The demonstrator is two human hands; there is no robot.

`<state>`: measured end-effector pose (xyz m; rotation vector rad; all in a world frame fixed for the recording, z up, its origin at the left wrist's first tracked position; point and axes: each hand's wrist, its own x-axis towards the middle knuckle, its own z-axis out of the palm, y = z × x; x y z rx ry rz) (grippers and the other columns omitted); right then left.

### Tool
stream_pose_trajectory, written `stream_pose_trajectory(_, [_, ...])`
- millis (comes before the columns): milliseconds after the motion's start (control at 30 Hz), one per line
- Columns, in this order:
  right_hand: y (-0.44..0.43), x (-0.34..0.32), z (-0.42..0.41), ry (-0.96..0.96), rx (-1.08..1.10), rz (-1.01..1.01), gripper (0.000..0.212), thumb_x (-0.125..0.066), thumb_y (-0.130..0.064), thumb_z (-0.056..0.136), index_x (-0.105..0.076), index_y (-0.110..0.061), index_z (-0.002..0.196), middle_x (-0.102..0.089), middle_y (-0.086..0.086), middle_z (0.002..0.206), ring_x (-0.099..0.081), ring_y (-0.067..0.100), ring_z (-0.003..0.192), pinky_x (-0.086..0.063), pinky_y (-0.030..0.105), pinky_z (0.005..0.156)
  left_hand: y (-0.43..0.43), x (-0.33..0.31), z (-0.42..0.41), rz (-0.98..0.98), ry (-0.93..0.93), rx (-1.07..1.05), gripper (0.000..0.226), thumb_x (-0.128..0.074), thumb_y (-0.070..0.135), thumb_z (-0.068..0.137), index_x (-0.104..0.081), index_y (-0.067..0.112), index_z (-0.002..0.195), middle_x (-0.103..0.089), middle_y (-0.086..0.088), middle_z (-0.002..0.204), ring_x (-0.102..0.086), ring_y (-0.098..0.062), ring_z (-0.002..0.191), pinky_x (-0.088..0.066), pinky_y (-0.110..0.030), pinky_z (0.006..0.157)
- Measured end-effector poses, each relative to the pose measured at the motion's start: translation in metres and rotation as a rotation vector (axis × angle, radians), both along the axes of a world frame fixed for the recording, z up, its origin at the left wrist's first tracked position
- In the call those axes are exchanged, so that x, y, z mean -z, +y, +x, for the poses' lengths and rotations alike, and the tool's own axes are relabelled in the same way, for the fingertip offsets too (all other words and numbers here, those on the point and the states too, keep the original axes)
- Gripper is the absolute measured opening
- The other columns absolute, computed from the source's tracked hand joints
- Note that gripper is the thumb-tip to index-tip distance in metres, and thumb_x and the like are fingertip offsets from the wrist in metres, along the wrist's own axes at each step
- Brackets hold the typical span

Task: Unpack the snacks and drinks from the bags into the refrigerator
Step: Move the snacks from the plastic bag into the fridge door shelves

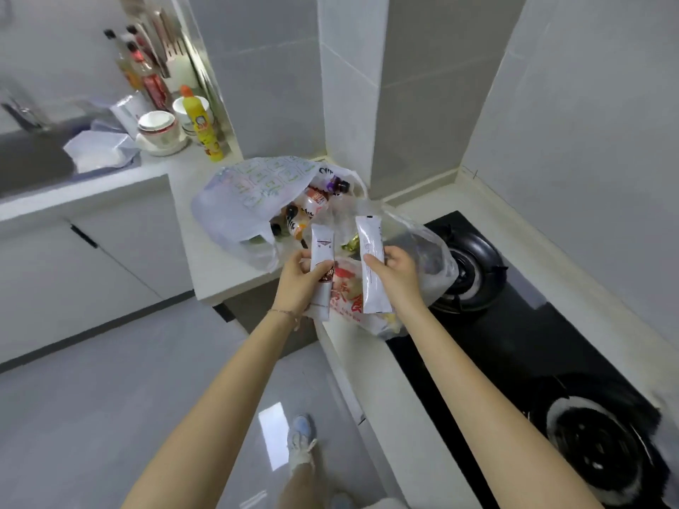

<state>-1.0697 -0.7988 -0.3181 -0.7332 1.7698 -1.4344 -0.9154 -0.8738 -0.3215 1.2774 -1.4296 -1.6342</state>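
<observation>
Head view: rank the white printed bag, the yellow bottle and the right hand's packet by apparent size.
1. white printed bag
2. packet in the right hand
3. yellow bottle, though it stands farther away, so this gap is unsure

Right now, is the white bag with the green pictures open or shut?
Open. The printed bag lies on the counter with its mouth gaping, and bottles show inside it.

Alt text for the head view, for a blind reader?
A person's left hand grips one white packet and the right hand a second packet, above a printed bag of bottles and a clear bag on a counter beside a gas hob.
</observation>
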Motion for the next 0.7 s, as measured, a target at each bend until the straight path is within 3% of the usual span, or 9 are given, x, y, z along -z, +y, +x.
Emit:
stream_pose_trajectory(100, [-0.001,-0.013,0.035,0.002,-0.092,-0.032,0.008,-0.069,-0.017,0.087,-0.061,-0.016,0.089,-0.07,-0.001,0.084,-0.067,0.01,0.074,-0.052,0.026,0.066,0.019,-0.015,0.042,-0.019,0.055,-0.114,0.029,-0.069,0.02,0.089,-0.05,0.007,0.107,-0.072,-0.012,0.09,-0.072,-0.03,0.074,-0.059,-0.041,0.067])
stream_pose_trajectory(200, [-0.004,-0.023,0.082,0.012,-0.192,-0.054,0.012,-0.07,-0.018,0.085,-0.059,-0.018,0.087,-0.071,0.004,0.083,-0.068,0.021,0.077,-0.052,0.035,0.071,0.038,-0.032,0.088,-0.028,0.064,-0.229,0.026,-0.066,0.016,0.091,-0.047,0.004,0.106,-0.07,-0.012,0.082,-0.07,-0.028,0.063,-0.058,-0.037,0.058])
stream_pose_trajectory(367, [-0.002,-0.037,0.177,-0.009,-0.444,-0.086,0.013,-0.069,-0.017,0.086,-0.062,-0.011,0.094,-0.072,0.003,0.088,-0.068,0.017,0.079,-0.051,0.03,0.071,0.078,-0.05,0.183,-0.079,0.065,-0.425,0.023,-0.063,0.011,0.092,-0.05,0.0,0.106,-0.072,-0.017,0.097,-0.068,-0.027,0.06,-0.057,-0.037,0.056])
stream_pose_trajectory(433, [0.003,-0.043,0.218,-0.022,-0.522,-0.094,0.019,-0.07,-0.017,0.086,-0.062,-0.005,0.097,-0.073,0.007,0.091,-0.069,0.021,0.082,-0.052,0.031,0.072,0.098,-0.057,0.223,-0.097,0.066,-0.525,0.019,-0.063,0.011,0.092,-0.051,0.003,0.104,-0.073,-0.014,0.096,-0.068,-0.026,0.059,-0.056,-0.034,0.054])
stream_pose_trajectory(700, [0.053,-0.067,0.379,-0.021,-0.817,-0.15,0.022,-0.07,-0.019,0.087,-0.062,-0.005,0.101,-0.071,0.001,0.086,-0.065,0.008,0.071,-0.049,0.016,0.061,0.197,-0.078,0.366,-0.191,0.055,-0.777,0.015,-0.062,0.008,0.092,-0.05,0.004,0.099,-0.074,-0.01,0.089,-0.065,-0.026,0.055,-0.055,-0.033,0.053])
